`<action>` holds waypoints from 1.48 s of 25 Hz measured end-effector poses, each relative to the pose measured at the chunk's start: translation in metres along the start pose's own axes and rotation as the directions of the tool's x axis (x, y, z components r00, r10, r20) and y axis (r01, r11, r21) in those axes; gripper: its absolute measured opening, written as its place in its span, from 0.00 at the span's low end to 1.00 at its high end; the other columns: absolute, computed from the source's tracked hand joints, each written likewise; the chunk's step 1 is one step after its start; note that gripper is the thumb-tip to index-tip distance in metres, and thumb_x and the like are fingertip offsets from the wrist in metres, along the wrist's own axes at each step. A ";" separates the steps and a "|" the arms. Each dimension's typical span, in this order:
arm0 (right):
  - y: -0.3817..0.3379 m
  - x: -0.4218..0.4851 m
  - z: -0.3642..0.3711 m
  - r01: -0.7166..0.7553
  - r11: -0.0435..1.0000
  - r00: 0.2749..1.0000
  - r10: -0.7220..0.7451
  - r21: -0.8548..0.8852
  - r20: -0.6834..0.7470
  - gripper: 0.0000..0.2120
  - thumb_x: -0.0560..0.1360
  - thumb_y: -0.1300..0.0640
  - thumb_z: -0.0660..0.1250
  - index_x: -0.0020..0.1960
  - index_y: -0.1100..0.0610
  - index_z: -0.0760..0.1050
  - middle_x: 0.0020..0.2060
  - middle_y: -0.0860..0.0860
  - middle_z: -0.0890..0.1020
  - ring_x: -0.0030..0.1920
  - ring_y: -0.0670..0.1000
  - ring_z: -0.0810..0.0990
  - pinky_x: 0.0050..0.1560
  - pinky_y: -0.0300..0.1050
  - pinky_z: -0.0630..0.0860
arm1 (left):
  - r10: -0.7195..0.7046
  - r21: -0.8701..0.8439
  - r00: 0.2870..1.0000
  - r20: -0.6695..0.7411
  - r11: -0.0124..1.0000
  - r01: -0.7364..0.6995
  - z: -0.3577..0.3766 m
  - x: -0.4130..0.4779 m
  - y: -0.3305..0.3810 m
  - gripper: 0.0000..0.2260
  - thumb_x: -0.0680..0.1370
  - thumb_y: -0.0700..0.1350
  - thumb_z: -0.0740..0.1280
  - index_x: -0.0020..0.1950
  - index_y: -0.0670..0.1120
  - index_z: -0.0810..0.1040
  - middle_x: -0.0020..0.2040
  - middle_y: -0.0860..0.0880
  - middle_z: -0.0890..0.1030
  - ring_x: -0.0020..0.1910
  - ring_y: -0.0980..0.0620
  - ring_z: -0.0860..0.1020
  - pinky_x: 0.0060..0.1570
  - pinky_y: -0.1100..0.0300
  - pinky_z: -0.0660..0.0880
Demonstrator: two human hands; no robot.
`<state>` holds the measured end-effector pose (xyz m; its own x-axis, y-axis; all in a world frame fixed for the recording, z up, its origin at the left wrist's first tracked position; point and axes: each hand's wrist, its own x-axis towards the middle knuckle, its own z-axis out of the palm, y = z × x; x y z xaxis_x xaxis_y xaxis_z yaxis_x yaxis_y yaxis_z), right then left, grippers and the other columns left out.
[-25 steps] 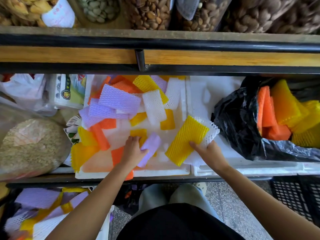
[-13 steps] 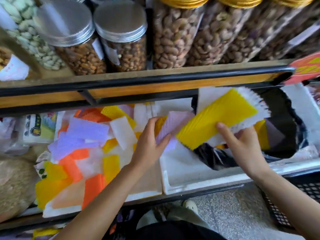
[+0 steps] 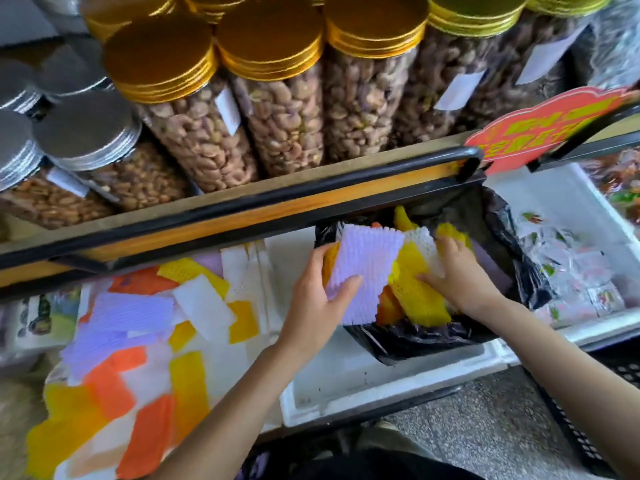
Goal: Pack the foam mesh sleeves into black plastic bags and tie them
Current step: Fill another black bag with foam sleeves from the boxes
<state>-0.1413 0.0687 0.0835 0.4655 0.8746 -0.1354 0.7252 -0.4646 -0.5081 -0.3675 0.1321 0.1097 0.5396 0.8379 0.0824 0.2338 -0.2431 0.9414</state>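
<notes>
Black plastic makes the black bag (image 3: 512,265), which sits in a white foam box (image 3: 363,393) on the right side of the worktop. Its mouth is wide open and faces up. The far edge of the bag goes under the black shelf rail (image 3: 242,206), so there is little room above it. The near edge folds down over the floor of the box. Left of the bag, the box floor is bare, right up to its near rim.

The left hand (image 3: 318,299) is at the left edge of the bag mouth. It pinches a purple sleeve (image 3: 363,268), with the thumb on top and the fingers (image 3: 322,252) curled behind it. The sleeve is over the bag mouth.

The right hand (image 3: 460,275) is just beside it, inside the mouth. Its fingers (image 3: 446,242) are bent round a yellow sleeve (image 3: 415,296) and a white sleeve (image 3: 420,244). More yellow and orange ones lie in the bag under them.

Many loose sleeves (image 3: 131,317) lie in a pile on the left. Big jars (image 3: 277,133) of nuts stand on the shelf above.
</notes>
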 end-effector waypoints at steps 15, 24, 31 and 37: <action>-0.003 -0.026 -0.038 0.091 0.743 0.993 -0.015 0.664 -0.119 0.20 0.69 0.58 0.74 0.58 0.55 0.71 0.47 0.47 0.79 0.45 0.44 0.78 0.40 0.32 0.71 | 0.012 0.065 0.995 -0.103 0.998 -0.005 0.047 0.028 0.017 0.12 0.77 0.44 0.68 0.58 0.53 0.71 0.55 0.58 0.76 0.54 0.65 0.74 0.55 0.70 0.70; -0.001 -0.002 -0.007 0.131 0.987 0.974 -0.145 -0.093 -0.175 0.32 0.73 0.61 0.67 0.73 0.55 0.57 0.63 0.55 0.71 0.61 0.57 0.72 0.44 0.49 0.71 | -0.470 -0.244 0.859 -0.206 0.874 0.420 0.012 0.027 -0.023 0.05 0.77 0.42 0.67 0.53 0.46 0.78 0.49 0.49 0.83 0.51 0.53 0.80 0.54 0.58 0.74; -0.027 -0.007 0.033 0.387 0.880 0.907 -0.310 -0.275 0.286 0.32 0.75 0.49 0.66 0.74 0.47 0.55 0.70 0.51 0.61 0.69 0.55 0.62 0.55 0.47 0.72 | -0.342 -0.418 0.892 -0.296 0.886 0.201 -0.006 0.013 0.030 0.05 0.78 0.42 0.64 0.43 0.44 0.74 0.30 0.55 0.74 0.32 0.55 0.75 0.41 0.56 0.69; -0.038 0.016 0.044 0.368 0.909 0.891 -0.284 -0.197 0.353 0.23 0.79 0.46 0.59 0.72 0.47 0.61 0.64 0.54 0.68 0.60 0.57 0.74 0.54 0.50 0.72 | -0.315 -0.361 0.896 -0.314 0.912 0.194 -0.021 -0.014 0.025 0.05 0.79 0.40 0.63 0.49 0.38 0.75 0.30 0.55 0.75 0.32 0.55 0.74 0.45 0.49 0.73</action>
<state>-0.1841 0.1063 0.0632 0.0297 0.9605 -0.2765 0.9304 -0.1277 -0.3437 -0.3860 0.1249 0.1386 0.1552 0.9806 -0.1199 0.0260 0.1173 0.9928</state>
